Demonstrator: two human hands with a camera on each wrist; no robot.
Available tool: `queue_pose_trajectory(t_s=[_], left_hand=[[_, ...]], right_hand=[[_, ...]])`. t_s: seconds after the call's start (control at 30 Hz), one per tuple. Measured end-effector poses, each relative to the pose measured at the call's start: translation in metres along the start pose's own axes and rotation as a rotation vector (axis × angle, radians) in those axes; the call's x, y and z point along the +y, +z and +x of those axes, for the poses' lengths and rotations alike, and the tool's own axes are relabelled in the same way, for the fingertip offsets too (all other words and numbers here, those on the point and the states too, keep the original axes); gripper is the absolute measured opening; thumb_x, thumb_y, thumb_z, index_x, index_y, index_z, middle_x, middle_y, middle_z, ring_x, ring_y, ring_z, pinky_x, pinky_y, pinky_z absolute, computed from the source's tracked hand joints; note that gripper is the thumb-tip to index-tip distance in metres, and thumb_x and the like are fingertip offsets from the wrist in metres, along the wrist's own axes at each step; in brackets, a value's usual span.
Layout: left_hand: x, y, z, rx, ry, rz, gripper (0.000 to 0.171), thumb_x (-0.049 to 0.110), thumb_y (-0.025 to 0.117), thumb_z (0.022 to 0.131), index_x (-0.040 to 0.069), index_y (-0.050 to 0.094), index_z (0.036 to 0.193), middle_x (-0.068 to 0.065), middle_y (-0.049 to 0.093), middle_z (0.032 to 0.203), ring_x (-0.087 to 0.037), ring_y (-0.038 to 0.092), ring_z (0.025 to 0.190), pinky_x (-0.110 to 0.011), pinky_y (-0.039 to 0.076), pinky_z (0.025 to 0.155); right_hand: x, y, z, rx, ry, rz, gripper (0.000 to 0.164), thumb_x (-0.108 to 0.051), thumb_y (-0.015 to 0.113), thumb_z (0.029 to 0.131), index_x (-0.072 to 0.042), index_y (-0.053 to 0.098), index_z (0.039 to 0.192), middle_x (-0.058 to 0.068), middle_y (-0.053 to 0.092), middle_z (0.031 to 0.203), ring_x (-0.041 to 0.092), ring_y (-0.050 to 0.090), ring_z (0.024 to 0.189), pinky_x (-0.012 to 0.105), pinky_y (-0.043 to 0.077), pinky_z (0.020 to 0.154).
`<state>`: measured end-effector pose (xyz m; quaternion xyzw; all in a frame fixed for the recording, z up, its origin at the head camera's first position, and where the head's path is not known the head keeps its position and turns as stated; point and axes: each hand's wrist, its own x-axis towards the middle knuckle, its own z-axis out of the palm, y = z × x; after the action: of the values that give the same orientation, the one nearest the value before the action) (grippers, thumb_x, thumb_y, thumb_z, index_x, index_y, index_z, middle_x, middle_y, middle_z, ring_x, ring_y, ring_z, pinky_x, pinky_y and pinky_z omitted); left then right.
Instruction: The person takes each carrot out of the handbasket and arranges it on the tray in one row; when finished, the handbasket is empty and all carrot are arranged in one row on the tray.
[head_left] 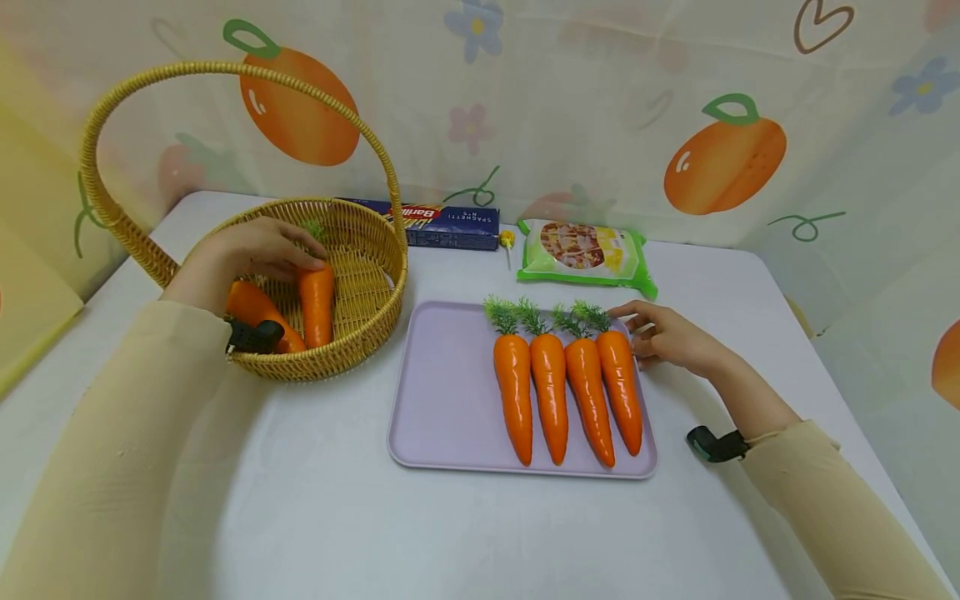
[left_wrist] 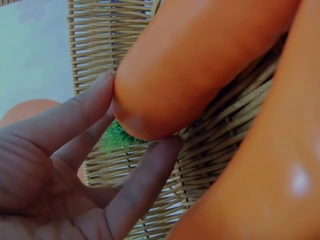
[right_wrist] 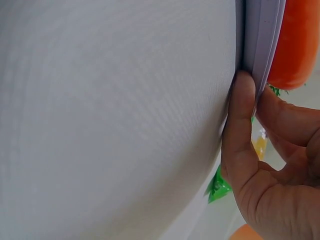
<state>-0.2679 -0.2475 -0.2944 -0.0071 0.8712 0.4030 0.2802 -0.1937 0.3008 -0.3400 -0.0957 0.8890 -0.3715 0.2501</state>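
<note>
My left hand (head_left: 272,246) reaches into the yellow wicker basket (head_left: 375,329) and pinches an orange carrot (head_left: 318,310) by its thick leafy end. Its green leaves (left_wrist: 117,137) show behind the fingers in the left wrist view. A second carrot (head_left: 258,312) lies in the basket on the left, partly covered by my wrist. My right hand (head_left: 671,337) is at the upper right edge of the lilac tray (head_left: 442,392). In the right wrist view, its thumb and fingers pinch the tray rim (right_wrist: 264,40). Several carrots (head_left: 549,396) lie side by side on the tray, leaves away from me.
Along the back stand a blue spaghetti box (head_left: 457,227), a small yellow lollipop (head_left: 507,240) and a green-and-white food packet (head_left: 583,254). The basket's tall handle (head_left: 247,71) arches above my left hand. A printed curtain (head_left: 585,100) hangs behind the white table (head_left: 450,542).
</note>
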Motion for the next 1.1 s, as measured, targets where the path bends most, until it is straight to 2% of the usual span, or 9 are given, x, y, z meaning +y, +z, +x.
queue_pose_trajectory(t_s=[0.1, 0.2, 0.3, 0.37, 0.5, 0.7, 0.87, 1.1], left_hand=[[-0.0001, 0.0004, -0.0003, -0.042, 0.003, 0.003, 0.046, 0.028, 0.070, 0.092, 0.007, 0.060, 0.131, 0.004, 0.061, 0.110, -0.005, 0.063, 0.088, -0.027, 0.059, 0.086], [-0.0007, 0.0011, -0.0008, -0.090, 0.005, 0.044, 0.054, 0.030, 0.069, 0.093, 0.006, 0.054, 0.139, -0.005, 0.058, 0.122, -0.008, 0.062, 0.095, -0.029, 0.058, 0.088], [-0.0008, 0.0017, -0.0007, -0.130, -0.002, 0.075, 0.061, 0.033, 0.068, 0.093, 0.007, 0.048, 0.144, -0.015, 0.048, 0.138, -0.011, 0.060, 0.102, -0.032, 0.058, 0.092], [-0.0012, 0.0019, 0.0000, -0.156, -0.011, 0.068, 0.063, 0.032, 0.068, 0.094, 0.007, 0.045, 0.146, -0.017, 0.044, 0.141, -0.013, 0.060, 0.104, -0.034, 0.058, 0.093], [-0.0015, 0.0027, 0.0011, -0.192, -0.035, 0.042, 0.069, 0.030, 0.068, 0.094, 0.006, 0.036, 0.150, -0.014, 0.047, 0.136, -0.011, 0.062, 0.100, -0.034, 0.058, 0.094], [-0.0021, 0.0034, 0.0018, -0.261, -0.050, 0.021, 0.077, 0.026, 0.067, 0.094, 0.005, 0.024, 0.155, -0.015, 0.041, 0.139, -0.010, 0.062, 0.101, -0.034, 0.058, 0.096], [-0.0020, 0.0052, 0.0014, -0.288, -0.054, 0.009, 0.078, 0.024, 0.066, 0.095, 0.006, 0.021, 0.155, -0.015, 0.040, 0.138, -0.011, 0.061, 0.101, -0.031, 0.058, 0.095], [-0.0024, 0.0066, 0.0025, -0.337, -0.062, 0.020, 0.081, 0.020, 0.067, 0.095, 0.005, 0.016, 0.156, -0.023, 0.033, 0.142, -0.014, 0.061, 0.104, -0.033, 0.058, 0.095]], right_hand=[[0.0004, 0.0000, -0.0001, -0.001, -0.002, 0.004, 0.055, 0.002, 0.047, 0.094, -0.006, 0.038, 0.148, 0.026, 0.042, 0.133, 0.029, 0.055, 0.102, 0.030, 0.061, 0.078], [0.0010, -0.0001, 0.0000, -0.001, -0.006, 0.003, 0.055, 0.002, 0.048, 0.094, -0.006, 0.038, 0.148, 0.026, 0.042, 0.133, 0.029, 0.055, 0.101, 0.030, 0.061, 0.078], [0.0014, -0.0003, 0.0002, 0.001, -0.010, 0.005, 0.055, 0.002, 0.048, 0.094, -0.005, 0.039, 0.147, 0.026, 0.042, 0.132, 0.028, 0.055, 0.100, 0.029, 0.060, 0.077], [0.0015, -0.0003, 0.0003, 0.001, -0.011, 0.009, 0.055, 0.003, 0.047, 0.093, -0.005, 0.039, 0.147, 0.026, 0.042, 0.132, 0.028, 0.055, 0.099, 0.028, 0.060, 0.076], [0.0014, -0.0005, 0.0003, -0.001, -0.009, 0.016, 0.055, 0.003, 0.047, 0.093, -0.006, 0.039, 0.147, 0.026, 0.042, 0.132, 0.028, 0.055, 0.099, 0.027, 0.059, 0.076], [0.0013, -0.0004, 0.0003, -0.003, -0.006, 0.012, 0.055, 0.003, 0.047, 0.093, -0.006, 0.039, 0.147, 0.026, 0.042, 0.132, 0.028, 0.055, 0.100, 0.027, 0.059, 0.076], [0.0004, -0.0003, 0.0001, -0.005, -0.001, 0.012, 0.055, 0.002, 0.047, 0.094, -0.006, 0.038, 0.148, 0.026, 0.041, 0.133, 0.029, 0.054, 0.101, 0.028, 0.060, 0.077], [0.0001, -0.0005, -0.0002, -0.005, -0.004, 0.006, 0.055, 0.002, 0.047, 0.094, -0.006, 0.039, 0.147, 0.026, 0.042, 0.134, 0.030, 0.055, 0.103, 0.029, 0.060, 0.079]])
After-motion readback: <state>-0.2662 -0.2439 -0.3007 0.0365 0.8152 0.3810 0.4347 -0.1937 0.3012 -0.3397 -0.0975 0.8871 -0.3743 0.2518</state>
